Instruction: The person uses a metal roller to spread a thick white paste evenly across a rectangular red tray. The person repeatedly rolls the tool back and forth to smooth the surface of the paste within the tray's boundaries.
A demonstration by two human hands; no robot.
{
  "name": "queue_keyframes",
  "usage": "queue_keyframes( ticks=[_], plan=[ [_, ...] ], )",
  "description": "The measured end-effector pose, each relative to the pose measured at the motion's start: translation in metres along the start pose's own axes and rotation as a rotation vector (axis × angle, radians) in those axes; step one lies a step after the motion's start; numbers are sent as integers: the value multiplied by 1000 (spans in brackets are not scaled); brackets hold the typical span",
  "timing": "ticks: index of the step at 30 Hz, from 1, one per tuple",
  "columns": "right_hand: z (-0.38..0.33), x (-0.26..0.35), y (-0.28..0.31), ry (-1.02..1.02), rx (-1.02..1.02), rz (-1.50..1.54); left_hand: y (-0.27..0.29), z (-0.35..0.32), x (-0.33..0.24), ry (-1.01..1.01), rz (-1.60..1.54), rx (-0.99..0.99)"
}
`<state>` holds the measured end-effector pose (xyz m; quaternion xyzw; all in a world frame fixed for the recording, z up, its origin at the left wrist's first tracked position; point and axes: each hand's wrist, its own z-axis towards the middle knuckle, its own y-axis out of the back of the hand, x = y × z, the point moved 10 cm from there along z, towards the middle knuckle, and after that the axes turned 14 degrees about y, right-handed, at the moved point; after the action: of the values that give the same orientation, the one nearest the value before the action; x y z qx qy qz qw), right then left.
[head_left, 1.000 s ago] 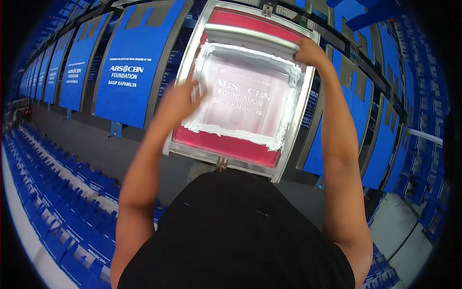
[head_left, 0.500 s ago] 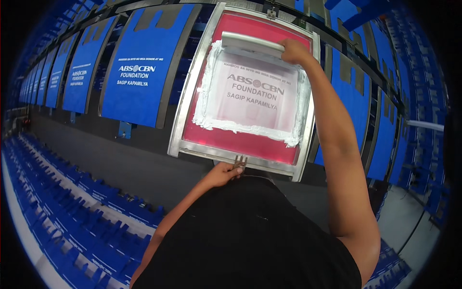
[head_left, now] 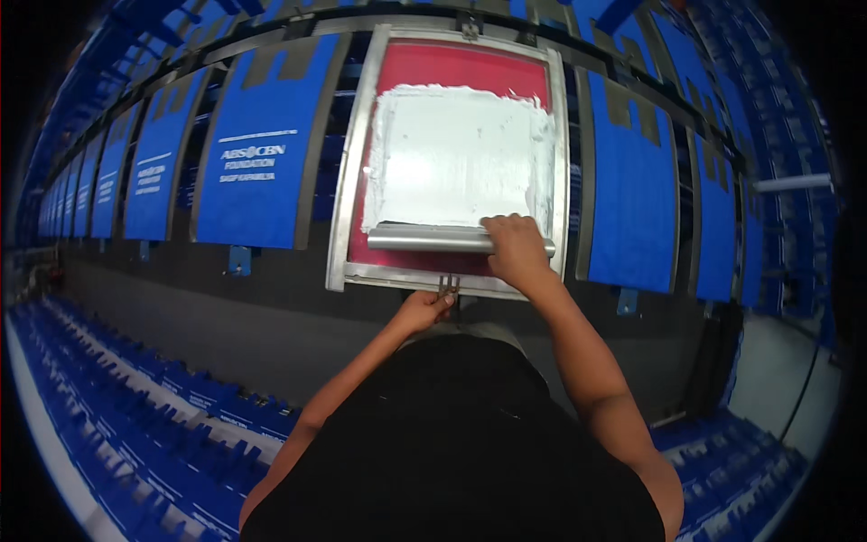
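Observation:
A screen printing frame [head_left: 354, 181] with metal rails lies in front of me, its mesh [head_left: 461, 61] red. White ink [head_left: 456, 154] covers the middle of the mesh in a thick layer, hiding the stencil beneath. Across the near part of the screen lies a squeegee [head_left: 424, 239] with a long silver handle. My right hand [head_left: 517, 251] is closed over the squeegee's right end. Just below the frame's near rail, my left hand [head_left: 427, 310] grips a small pronged metal bracket [head_left: 449, 287].
Blue cut fabric panels on boards stand in a row to the left [head_left: 262, 144] and right [head_left: 628, 190] of the frame. The nearest left panel carries white print; the nearest right one shows plain blue. Racks of blue pieces [head_left: 172, 388] line the lower left. A clamp [head_left: 470, 27] sits at the frame's far rail.
My right hand has drawn the squeegee from the far side of the screen toward me. White ink now covers the lettering that showed before. My left hand stays at the bracket.

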<state>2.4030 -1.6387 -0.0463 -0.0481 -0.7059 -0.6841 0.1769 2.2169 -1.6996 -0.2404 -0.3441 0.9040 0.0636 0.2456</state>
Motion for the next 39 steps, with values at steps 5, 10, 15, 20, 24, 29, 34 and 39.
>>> queue_keyframes(
  ticks=[5, 10, 15, 20, 24, 29, 34, 39],
  plan=[
    [-27, -61, 36, -169, -13, -19, 12, -25, -19, -74, 337, -182],
    [-54, -140, -3, -182, -271, 523, 60, -100, -100, -147, 511, -536],
    [-28, -179, -37, -310, -310, 987, 207, -153, -139, -341, 313, -1295],
    [-16, -182, -52, -398, -385, 1217, 224, -78, -98, -301, -29, -856],
    [-52, -203, -12, -472, -383, 1183, 184, -113, -132, -263, -15, -847],
    [-46, -205, -15, -425, -406, 1061, 180, -79, -102, -401, -71, -820],
    [-69, -209, -62, -498, -518, 1182, 191, -37, -90, -468, -21, -791],
    [-77, -208, -53, -514, -472, 1165, 187, -34, -93, -382, -14, -741]
  ],
)
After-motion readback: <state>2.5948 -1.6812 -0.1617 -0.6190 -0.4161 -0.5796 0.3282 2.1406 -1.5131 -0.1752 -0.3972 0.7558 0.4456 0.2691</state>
